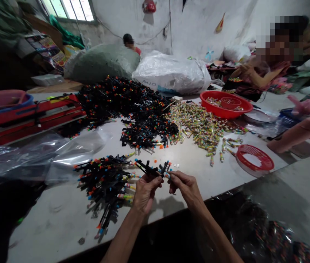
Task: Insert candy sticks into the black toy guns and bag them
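Note:
My left hand (145,191) is closed around black toy guns (146,168) with orange and blue tips, raised just above the table. My right hand (187,185) pinches a small coloured tube (167,175) against the end of one of them. Its fingertips partly cover the tube, so what fills it is hard to see. Left of my hands lies a fanned heap of similar toy guns (100,182), several with yellowish tubes (124,196) at their right ends. Beyond my hands sits a bigger pile of black toy guns (146,128).
Many small wrapped tubes (198,122) are spread right of the big pile. A red basin (206,106) and a red basket (270,166) stand at the right. Clear plastic sheeting (73,149) covers the table's left. A co-worker (267,73) sits at the back right.

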Action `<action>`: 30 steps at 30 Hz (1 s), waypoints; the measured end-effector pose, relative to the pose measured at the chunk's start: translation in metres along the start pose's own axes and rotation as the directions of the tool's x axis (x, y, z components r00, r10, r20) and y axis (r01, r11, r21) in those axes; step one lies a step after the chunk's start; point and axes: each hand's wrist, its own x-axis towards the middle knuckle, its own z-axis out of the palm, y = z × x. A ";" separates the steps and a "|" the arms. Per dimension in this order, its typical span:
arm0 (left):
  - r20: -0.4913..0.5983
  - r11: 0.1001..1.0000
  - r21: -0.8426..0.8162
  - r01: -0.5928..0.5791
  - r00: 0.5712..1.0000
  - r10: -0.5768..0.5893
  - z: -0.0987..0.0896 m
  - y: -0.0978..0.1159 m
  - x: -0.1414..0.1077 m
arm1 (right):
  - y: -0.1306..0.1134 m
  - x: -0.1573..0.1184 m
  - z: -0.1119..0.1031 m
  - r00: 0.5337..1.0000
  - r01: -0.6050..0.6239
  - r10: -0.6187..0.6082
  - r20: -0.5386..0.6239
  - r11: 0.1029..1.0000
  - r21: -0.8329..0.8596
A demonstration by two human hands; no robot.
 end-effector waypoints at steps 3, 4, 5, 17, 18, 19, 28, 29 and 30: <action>-0.037 0.999 -0.026 0.027 0.999 -0.028 0.000 -0.002 -0.002 | 0.001 -0.003 0.000 0.996 0.086 -0.086 0.007 0.992 -0.090; -0.047 0.998 -0.026 0.050 0.998 -0.051 -0.001 -0.003 -0.002 | 0.002 -0.004 -0.001 0.993 0.115 -0.112 0.027 0.987 -0.115; -0.057 0.997 -0.021 0.076 0.995 -0.077 -0.002 -0.002 -0.002 | 0.003 -0.004 -0.001 0.989 0.145 -0.139 0.051 0.979 -0.144; -0.112 0.992 0.026 0.120 0.987 -0.116 -0.015 0.014 -0.004 | 0.016 -0.010 0.025 0.994 0.104 -0.101 0.033 0.987 -0.125; -0.106 0.993 0.025 0.118 0.988 -0.115 -0.017 0.015 -0.005 | 0.015 -0.009 0.027 0.996 0.091 -0.088 0.029 0.991 -0.101; -0.096 0.993 0.027 0.116 0.989 -0.113 -0.018 0.017 -0.006 | 0.014 -0.008 0.029 0.997 0.077 -0.075 0.028 0.994 -0.079; -0.124 1.000 -0.021 -0.019 0.992 0.016 -0.008 0.022 -0.028 | -0.003 -0.015 0.039 0.962 0.239 -0.258 -0.092 0.955 -0.175; -0.133 0.998 -0.065 0.008 0.991 -0.017 -0.007 0.021 -0.030 | -0.006 -0.016 0.040 0.954 0.259 -0.280 -0.106 0.949 -0.178; -0.135 0.994 -0.098 0.046 0.989 -0.059 -0.006 0.019 -0.033 | -0.009 -0.017 0.039 0.954 0.252 -0.273 -0.126 0.954 -0.160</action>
